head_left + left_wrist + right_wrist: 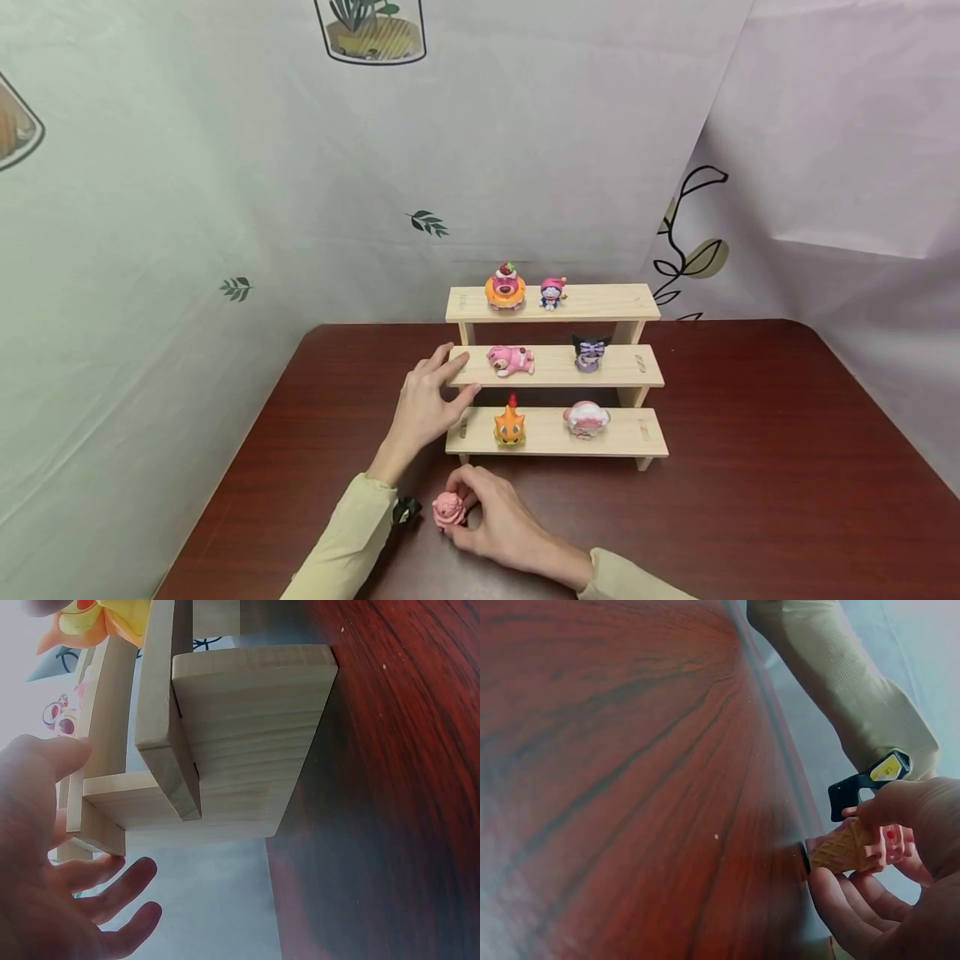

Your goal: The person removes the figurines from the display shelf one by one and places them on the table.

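Pinching an apparently upright pink figurine (448, 508) is the right hand (501, 518).

A screened-off booth, seemingly: printed cloth (562, 125) (creased) backs a reddish-brown table (757, 467).

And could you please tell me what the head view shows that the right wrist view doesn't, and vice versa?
Only the head view shows the three-tier wooden shelf, the six figurines on it, and the left hand at its left end.

Only the right wrist view shows the waffle-patterned side of the pink figurine and a yellow label.

Both show the right hand holding that pink figurine, the left sleeve and the dark red table.
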The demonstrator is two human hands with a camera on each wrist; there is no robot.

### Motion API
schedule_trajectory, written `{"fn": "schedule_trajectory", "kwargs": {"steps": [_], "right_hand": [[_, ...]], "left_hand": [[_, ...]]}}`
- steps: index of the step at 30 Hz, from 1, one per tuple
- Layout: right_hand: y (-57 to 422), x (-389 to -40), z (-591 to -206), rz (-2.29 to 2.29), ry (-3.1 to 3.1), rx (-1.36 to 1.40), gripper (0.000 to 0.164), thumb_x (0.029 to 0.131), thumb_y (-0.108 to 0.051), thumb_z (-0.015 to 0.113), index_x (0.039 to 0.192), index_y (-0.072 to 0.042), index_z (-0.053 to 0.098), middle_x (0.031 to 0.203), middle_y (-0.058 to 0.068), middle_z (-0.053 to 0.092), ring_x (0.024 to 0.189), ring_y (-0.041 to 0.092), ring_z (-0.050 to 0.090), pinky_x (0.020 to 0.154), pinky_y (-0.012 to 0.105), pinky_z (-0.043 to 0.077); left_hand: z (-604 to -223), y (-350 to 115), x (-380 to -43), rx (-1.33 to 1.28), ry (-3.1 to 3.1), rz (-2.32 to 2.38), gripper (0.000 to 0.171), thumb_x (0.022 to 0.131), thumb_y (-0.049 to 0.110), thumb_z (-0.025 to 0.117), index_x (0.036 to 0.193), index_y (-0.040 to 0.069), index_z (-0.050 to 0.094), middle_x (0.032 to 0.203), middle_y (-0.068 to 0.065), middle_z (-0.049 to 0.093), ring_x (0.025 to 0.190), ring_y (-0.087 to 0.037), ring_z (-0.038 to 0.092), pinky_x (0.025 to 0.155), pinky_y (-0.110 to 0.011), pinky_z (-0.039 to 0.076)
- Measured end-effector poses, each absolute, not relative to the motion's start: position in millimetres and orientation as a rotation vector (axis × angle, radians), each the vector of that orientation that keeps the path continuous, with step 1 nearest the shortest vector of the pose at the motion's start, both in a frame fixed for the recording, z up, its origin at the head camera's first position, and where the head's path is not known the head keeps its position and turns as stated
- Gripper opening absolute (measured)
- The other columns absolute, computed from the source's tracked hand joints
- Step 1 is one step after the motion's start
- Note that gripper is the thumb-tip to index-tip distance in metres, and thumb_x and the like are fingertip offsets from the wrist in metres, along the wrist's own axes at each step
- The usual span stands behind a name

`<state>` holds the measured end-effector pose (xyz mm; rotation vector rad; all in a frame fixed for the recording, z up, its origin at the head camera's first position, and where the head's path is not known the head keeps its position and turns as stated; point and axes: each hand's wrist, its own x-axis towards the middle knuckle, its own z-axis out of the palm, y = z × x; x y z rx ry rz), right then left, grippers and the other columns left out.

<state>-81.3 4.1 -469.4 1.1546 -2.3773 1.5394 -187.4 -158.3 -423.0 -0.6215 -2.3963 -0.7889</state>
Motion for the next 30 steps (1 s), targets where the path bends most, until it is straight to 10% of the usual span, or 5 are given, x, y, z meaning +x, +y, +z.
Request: {"fn": "schedule_trajectory", "kwargs": {"steps": [30], "right_hand": [[4.2,-77.9,-469.9,1.544,-2.410,1.155,0.044,0.071,-0.002,0.086,0.103,-0.013,0.058,0.092,-0.008,0.062,0.082,-0.001,0.060,0.074,0.021,0.051]], "left_hand": [[-423.8,-157.5,-186.4,-0.609,-2.402,-0.810,0.050,0.085,0.027,0.080,0.127,0.004,0.069,0.135,-0.024,0.058,0.109,-0.046,0.060,0.088,-0.064,0.044]]}}
